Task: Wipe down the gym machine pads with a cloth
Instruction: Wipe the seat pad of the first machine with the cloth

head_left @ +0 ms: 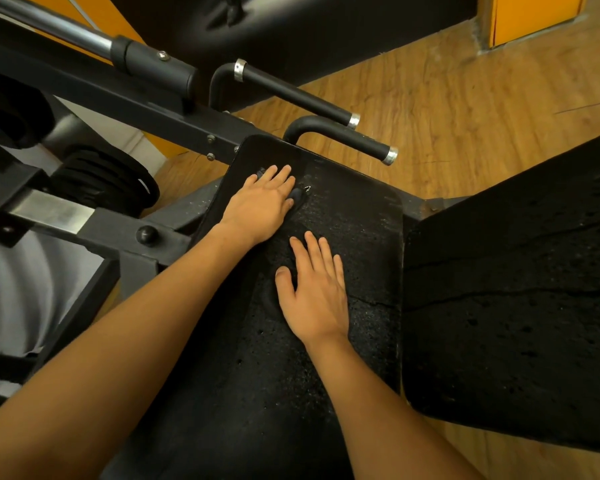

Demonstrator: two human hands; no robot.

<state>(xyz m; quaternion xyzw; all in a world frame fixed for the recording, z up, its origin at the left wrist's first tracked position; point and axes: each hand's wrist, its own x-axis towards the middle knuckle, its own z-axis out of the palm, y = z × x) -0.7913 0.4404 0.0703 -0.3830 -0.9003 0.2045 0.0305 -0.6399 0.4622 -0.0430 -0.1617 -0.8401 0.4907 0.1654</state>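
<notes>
A worn black pad (357, 216) of the gym machine fills the middle of the view. My left hand (262, 206) lies flat on its upper part and presses a dark cloth (298, 195) against it; only small bits of the cloth show past the fingers and thumb. My right hand (314, 289) rests palm down on the same pad, lower and slightly to the right, with straight fingers and nothing in it. A second cracked black pad (516, 271) sits to the right at an angle.
Two black handles with silver ends (298, 95) (347, 140) stick out just beyond the pad. The black machine frame (174, 123) and stacked weight plates (101, 181) stand at the left. Another black pad (291, 29) is at the top. Wooden floor (465, 98) lies to the right.
</notes>
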